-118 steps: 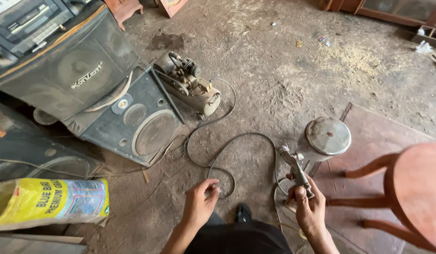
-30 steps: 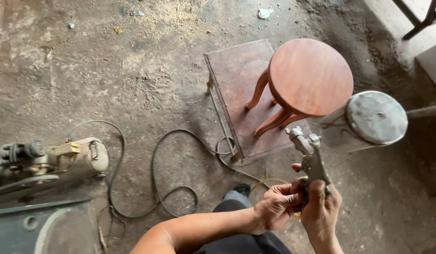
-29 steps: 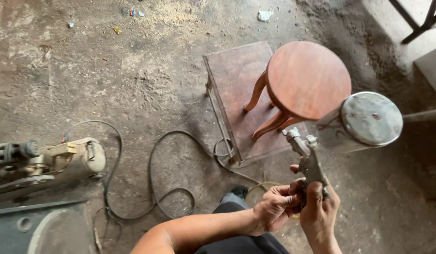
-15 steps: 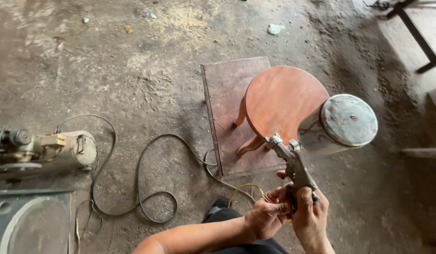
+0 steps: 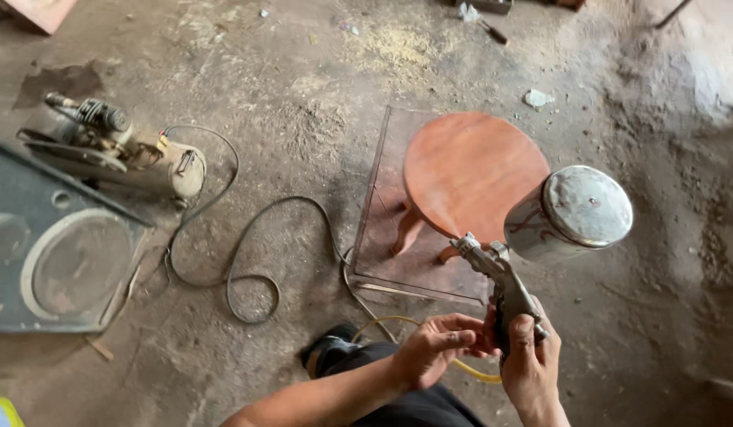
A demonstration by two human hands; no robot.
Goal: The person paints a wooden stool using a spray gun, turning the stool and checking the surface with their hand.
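My right hand (image 5: 532, 364) grips the handle of a metal spray gun (image 5: 501, 277) with a round metal cup (image 5: 572, 213) on top, its nozzle pointing up and left. My left hand (image 5: 438, 344) touches the base of the gun's handle, where a yellow hose (image 5: 398, 323) joins it. A round reddish wooden stool (image 5: 473, 174) stands just beyond the gun on a flat brown board (image 5: 386, 229).
A dark hose (image 5: 248, 245) snakes across the dirt floor to a small air compressor (image 5: 121, 150) at the left. A black speaker box (image 5: 50, 253) lies at the far left. My shoe (image 5: 327, 356) shows at the bottom; debris lies at the top.
My view has swung from the speakers to the stool. My left hand has come over to the gun's handle. The gun has stayed in my right hand.
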